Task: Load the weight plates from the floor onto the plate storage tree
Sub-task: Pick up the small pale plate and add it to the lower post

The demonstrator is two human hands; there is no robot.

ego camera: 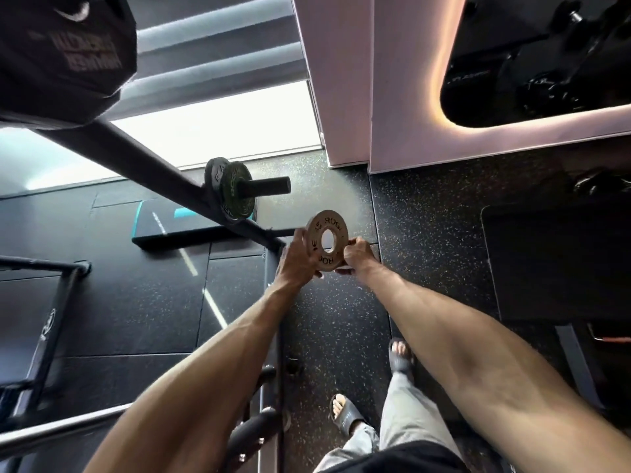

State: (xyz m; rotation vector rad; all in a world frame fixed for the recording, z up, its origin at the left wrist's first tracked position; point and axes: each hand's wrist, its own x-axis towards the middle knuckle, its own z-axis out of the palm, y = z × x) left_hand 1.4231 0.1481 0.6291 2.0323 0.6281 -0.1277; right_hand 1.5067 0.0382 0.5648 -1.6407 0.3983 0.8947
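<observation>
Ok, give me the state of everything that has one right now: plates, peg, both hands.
Small tan plate: off the floor, held on edge between both hands, not yet on the peg.
Left hand: gripping the plate's left rim.
Right hand: gripping the plate's right rim.
Storage peg: sticking out sideways, outer end bare.
Black plates: loaded on the peg, pushed against the upright.

Dark speckled rubber floor, pale pink wall, bright window (blinds above), teal-edged mat
</observation>
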